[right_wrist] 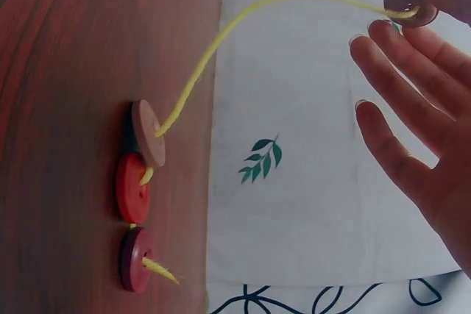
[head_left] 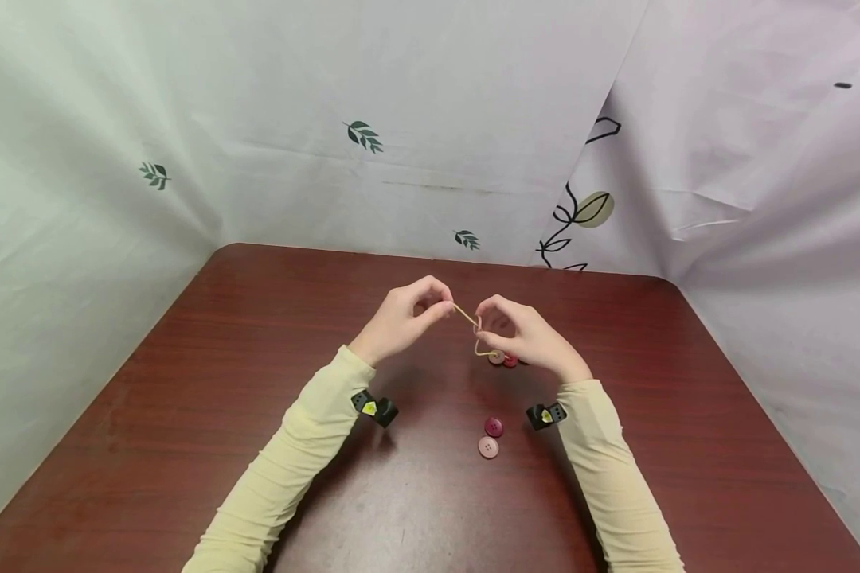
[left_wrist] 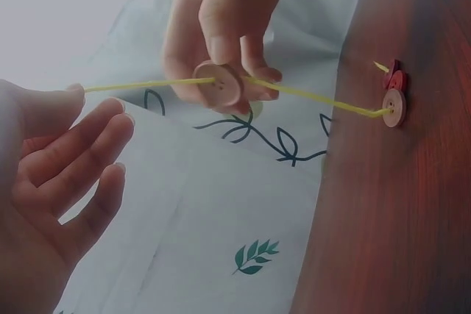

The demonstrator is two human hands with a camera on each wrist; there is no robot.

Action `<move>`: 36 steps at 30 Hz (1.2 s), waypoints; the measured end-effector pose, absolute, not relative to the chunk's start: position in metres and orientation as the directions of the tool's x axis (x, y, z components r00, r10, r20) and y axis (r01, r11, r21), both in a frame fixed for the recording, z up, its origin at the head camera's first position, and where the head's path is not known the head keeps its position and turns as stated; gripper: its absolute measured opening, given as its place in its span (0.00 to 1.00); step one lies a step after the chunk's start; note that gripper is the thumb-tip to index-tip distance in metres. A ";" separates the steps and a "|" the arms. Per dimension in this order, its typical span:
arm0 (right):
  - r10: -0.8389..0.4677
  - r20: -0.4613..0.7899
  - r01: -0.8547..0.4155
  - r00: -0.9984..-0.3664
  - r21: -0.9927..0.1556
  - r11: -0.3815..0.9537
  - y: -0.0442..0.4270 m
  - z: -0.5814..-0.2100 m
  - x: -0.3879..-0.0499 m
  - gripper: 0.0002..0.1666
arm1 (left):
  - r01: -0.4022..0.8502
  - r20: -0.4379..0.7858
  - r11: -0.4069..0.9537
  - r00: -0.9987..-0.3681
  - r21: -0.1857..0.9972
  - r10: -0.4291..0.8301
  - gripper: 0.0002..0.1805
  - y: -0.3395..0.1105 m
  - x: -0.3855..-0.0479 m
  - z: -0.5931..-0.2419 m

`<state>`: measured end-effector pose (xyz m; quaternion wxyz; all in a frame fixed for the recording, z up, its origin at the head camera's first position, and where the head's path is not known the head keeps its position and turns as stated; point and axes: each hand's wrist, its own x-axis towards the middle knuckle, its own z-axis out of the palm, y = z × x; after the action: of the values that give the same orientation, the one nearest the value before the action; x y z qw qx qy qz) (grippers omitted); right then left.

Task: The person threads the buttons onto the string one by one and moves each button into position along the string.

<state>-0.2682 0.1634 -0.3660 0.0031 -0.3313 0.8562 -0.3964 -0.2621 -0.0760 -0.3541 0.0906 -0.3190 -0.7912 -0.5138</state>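
Thumb and finger of my left hand [head_left: 410, 317] pinch one end of a yellow string [left_wrist: 154, 84], drawn out toward the right. My right hand [head_left: 519, 333] pinches a pale pink button [left_wrist: 218, 84] by its edge; the string passes through one of its holes. From that button the string runs down to the table, where a pink button [right_wrist: 150, 134], a red button [right_wrist: 132, 187] and a dark red button [right_wrist: 136, 259] are threaded on it. A short string tail sticks out past the dark red one.
Nearer the person, a magenta button [head_left: 494, 427] and a light pink button [head_left: 488, 447] lie loose on the brown table [head_left: 258, 358]. White cloth [head_left: 430, 119] with leaf prints hangs behind and along the sides. Each wrist bears a black camera.
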 end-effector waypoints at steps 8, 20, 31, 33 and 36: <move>-0.580 0.224 -0.542 -0.783 -0.704 0.459 0.165 -0.370 -0.271 0.14 | 0.602 0.478 0.272 -0.780 0.751 0.405 0.04 -0.076 -0.261 -0.353; -0.568 0.234 -0.545 -0.789 -0.692 0.473 0.162 -0.376 -0.274 0.16 | 0.595 0.474 0.273 -0.784 0.756 0.400 0.04 -0.076 -0.261 -0.354; -0.566 0.119 -0.432 -0.816 -0.776 0.459 0.163 -0.378 -0.273 0.11 | 0.607 0.487 0.273 -0.777 0.746 0.399 0.04 -0.080 -0.262 -0.353; -0.568 0.110 -0.432 -0.815 -0.769 0.471 0.164 -0.380 -0.274 0.12 | 0.609 0.489 0.268 -0.776 0.747 0.399 0.04 -0.080 -0.262 -0.353; -0.571 0.104 -0.445 -0.814 -0.744 0.499 0.166 -0.383 -0.276 0.15 | 0.607 0.488 0.269 -0.777 0.748 0.397 0.04 -0.080 -0.263 -0.353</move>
<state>-0.2760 0.1657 -0.3826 0.0777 -0.2945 0.8623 -0.4046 -0.2633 -0.0802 -0.3527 0.1020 -0.3178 -0.7899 -0.5145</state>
